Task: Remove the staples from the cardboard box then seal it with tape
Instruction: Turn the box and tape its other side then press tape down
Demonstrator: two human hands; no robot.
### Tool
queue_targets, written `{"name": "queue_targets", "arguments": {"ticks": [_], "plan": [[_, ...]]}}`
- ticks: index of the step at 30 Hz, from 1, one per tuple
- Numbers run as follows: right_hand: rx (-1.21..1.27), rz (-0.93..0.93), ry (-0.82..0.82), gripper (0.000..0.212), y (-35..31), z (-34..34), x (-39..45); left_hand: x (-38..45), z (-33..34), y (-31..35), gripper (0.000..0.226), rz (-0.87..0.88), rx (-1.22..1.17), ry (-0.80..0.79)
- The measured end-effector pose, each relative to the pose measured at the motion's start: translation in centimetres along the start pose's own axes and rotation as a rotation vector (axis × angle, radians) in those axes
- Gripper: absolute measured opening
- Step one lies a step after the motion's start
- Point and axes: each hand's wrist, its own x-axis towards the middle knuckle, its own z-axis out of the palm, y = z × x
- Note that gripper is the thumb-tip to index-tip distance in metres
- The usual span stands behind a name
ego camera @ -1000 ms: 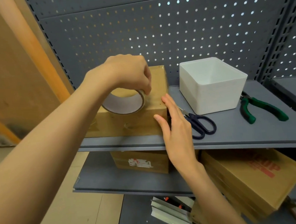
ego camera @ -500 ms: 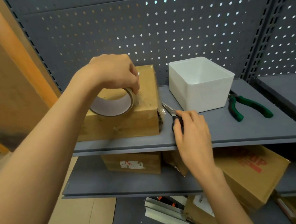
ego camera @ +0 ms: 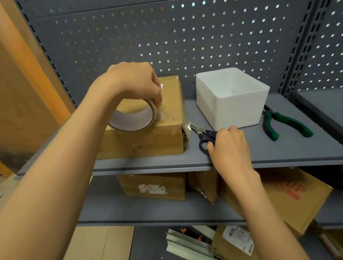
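Box (ego camera: pixel 146 141) lies long axis front-to-back on shelf (ego camera: pixel 274 153). Left hand (ego camera: pixel 134 83), knuckles up, grips tape roll (ego camera: pixel 132 121) atop it; right hand (ego camera: pixel 229 147) grasps scissors (ego camera: pixel 204 136), blades toward box.

Pretty dim, flat indoor light, with bright daylight poking through the pegboard (ego camera: pixel 177 34) holes up top. Wide-angle lens bends the edges, and the near forearm looks soft.

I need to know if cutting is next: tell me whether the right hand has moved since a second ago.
Yes. The right hand left the brown cardboard box and went right to the dark-handled scissors, beside the white plastic bin.
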Motion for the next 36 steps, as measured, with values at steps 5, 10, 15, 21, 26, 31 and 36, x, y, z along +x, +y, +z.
{"name": "queue_targets", "arguments": {"ticks": [5, 10, 15, 21, 26, 31, 36], "plan": [[-0.062, -0.061, 0.052, 0.021, 0.4, -0.5, -0.9, 0.1, 0.0, 0.0, 0.009, -0.001, -0.010, -0.009], [0.127, -0.111, 0.120, 0.026, 0.2, -2.4, -2.9, 0.2, 0.1, 0.0, 0.008, 0.002, -0.034, -0.014], [0.073, -0.130, 0.207, 0.036, 0.1, -2.9, -3.7, 0.1, 0.0, -0.2, 0.009, -0.003, -0.055, -0.016], [-0.036, -0.184, 0.265, 0.048, 0.2, -3.1, -5.4, 0.2, 0.0, -0.1, 0.008, -0.004, -0.077, -0.027], [0.016, -0.281, 0.337, 0.044, 0.4, -2.7, -6.1, 0.6, -0.1, -0.4, 0.009, -0.004, -0.100, -0.059], [0.037, -0.294, 0.335, 0.045, 0.1, -2.8, -6.8, 0.6, -0.1, -0.2, 0.009, 0.005, -0.116, -0.074], [-0.003, -0.302, 0.302, 0.045, -0.2, -3.6, -7.1, 0.6, -0.1, -0.1, 0.011, -0.008, -0.106, -0.061]]}}
